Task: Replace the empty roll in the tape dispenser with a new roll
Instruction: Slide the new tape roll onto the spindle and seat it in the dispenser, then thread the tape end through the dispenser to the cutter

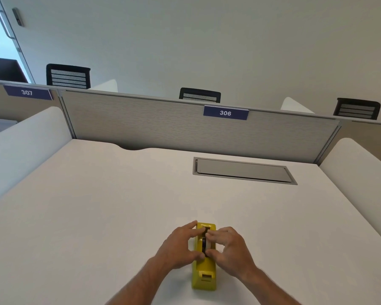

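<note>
Yellow plastic marks the tape dispenser (204, 264), which is stood lengthwise on the white tabletop (97, 216), close to the near edge and directly in front of the person, so that both arms reach it evenly. Its cutter end is turned toward the person, and the roll well lies farther away, under the fingers.

The left hand (180, 245) is laid against the dispenser's left flank, fingers curled over the top edge and thumb pressed low against the side; the body appears to be braced this way so that it does not slide. The right hand (228, 247) is brought in from the other side, its fingertips pinched at the dark roll core (204, 244) seated in the well. Both hands are thus closed on the work: the left on the dispenser, the right on the core or its hub, though exactly which of these is gripped cannot be told.

No new roll of tape is seen anywhere on the tabletop. From this it is judged that the task is at its first step, with the empty core about to be lifted out. A grey cable hatch (243, 170) is set into the tabletop well behind, and a partition panel (163, 126) labelled 306 closes the far side.
</note>
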The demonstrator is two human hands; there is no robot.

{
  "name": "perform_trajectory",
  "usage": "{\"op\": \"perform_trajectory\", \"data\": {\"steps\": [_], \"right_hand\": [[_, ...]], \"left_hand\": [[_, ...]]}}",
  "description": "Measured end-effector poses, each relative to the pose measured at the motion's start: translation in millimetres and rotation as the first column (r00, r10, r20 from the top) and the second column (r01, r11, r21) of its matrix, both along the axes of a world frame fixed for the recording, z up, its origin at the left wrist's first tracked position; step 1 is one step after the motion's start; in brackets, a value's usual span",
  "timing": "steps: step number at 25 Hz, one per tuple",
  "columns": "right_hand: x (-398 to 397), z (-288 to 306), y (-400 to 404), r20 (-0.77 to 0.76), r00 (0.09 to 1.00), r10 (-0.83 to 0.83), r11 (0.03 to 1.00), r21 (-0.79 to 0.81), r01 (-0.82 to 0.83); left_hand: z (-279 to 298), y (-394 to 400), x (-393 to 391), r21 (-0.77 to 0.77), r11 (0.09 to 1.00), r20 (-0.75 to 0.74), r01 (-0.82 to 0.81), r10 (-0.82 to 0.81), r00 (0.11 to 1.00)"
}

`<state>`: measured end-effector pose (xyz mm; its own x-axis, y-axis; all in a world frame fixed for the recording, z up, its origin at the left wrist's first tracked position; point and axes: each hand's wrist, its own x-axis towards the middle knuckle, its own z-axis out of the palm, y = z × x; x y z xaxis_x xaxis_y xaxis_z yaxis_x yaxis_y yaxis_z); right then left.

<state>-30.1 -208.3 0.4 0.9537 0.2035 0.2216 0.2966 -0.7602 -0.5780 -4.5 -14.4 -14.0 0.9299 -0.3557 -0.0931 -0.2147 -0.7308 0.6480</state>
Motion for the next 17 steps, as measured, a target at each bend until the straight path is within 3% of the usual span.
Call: {"op": "perform_trajectory", "data": {"steps": [4, 17], "right_hand": [[-4.6, 0.1, 0.9, 0.090, 0.995, 0.040, 0.999, -0.005, -0.039], [3.8, 3.3, -6.7, 0.167, 0.979, 0.119, 0.992, -0.051, -0.112]], "left_hand": [[-1.1, -3.3, -0.5, -0.048, 0.998, 0.018, -0.034, 0.035, 0.999], [5.4, -6.9, -5.3, -0.124, 0.989, 0.025, -0.082, 0.086, 0.996]]}}
